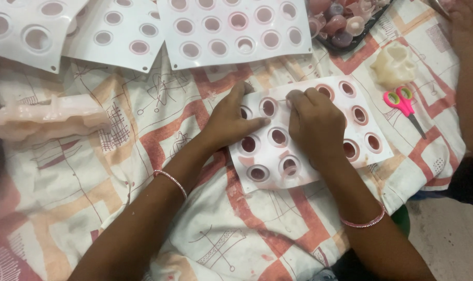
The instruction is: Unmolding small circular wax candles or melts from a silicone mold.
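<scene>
My left hand [230, 122] flat on mould [374, 158], holding nothing | right hand [315, 127] curled, pressing a cavity | risk: mould slides on cloth [143, 156], piece tears

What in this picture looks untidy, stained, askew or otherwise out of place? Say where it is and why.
The patterned cloth is creased and carries pinkish stains near the white mould under both hands. That mould lies skewed to the cloth's pattern. The white moulds at the top overlap one another. Nothing looks spilled or broken.
</scene>
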